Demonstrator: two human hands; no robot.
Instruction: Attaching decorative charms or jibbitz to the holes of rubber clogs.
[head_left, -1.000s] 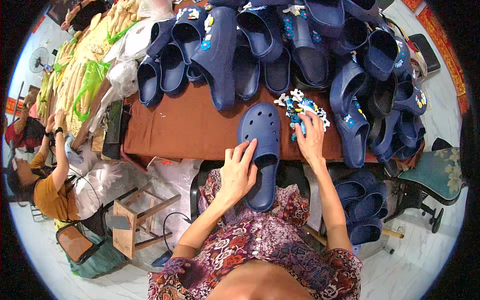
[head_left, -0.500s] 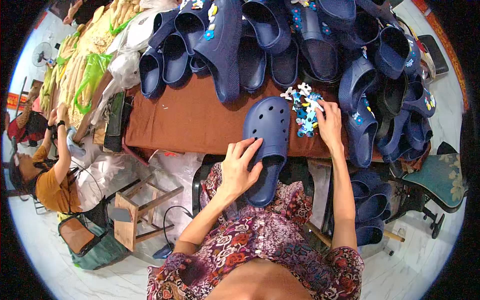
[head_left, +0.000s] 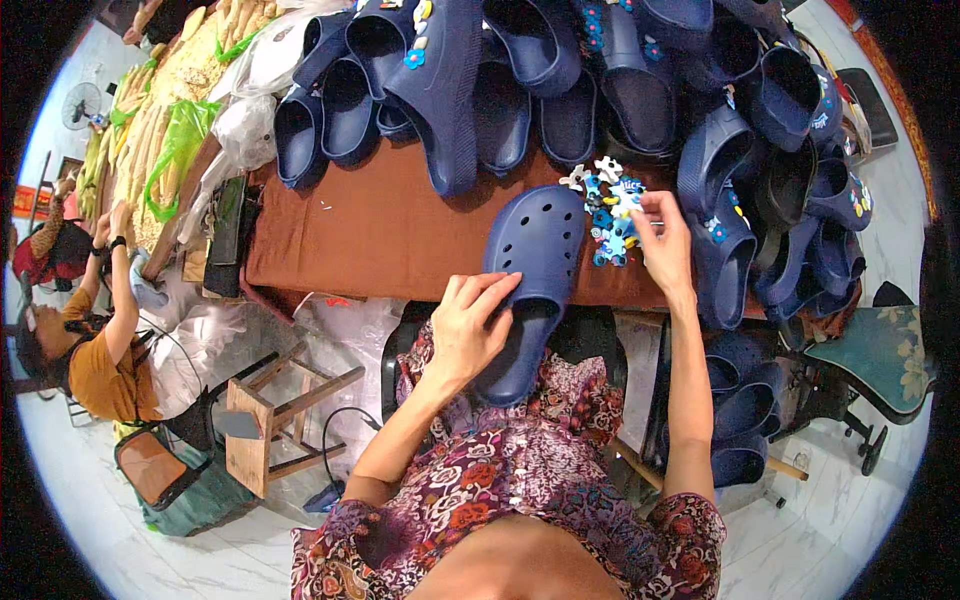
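A dark blue clog (head_left: 537,232) with round holes in its top lies at a slant, toe on the brown cloth and heel past the table's front edge. My left hand (head_left: 470,330) is closed on its left side, fingers on the upper by the opening. Right of the toe is a small pile of shoe charms (head_left: 614,232) in blue, white, black and yellow. At the pile's right edge, the thumb and fingers of my right hand (head_left: 664,240) are pinched together beside a white charm. Whatever is between those fingertips is too small to make out.
Many dark blue clogs (head_left: 505,115) crowd the table's back and right side, some with charms. The brown cloth (head_left: 350,240) covers the table. A wooden stool (head_left: 255,440) stands at lower left. Another person (head_left: 110,350) works at the far left beside a heap of pale, long pieces (head_left: 150,140).
The clog and my left hand have shifted slightly left. My right hand has moved a little right at the charm pile, its fingertips drawn closer together.
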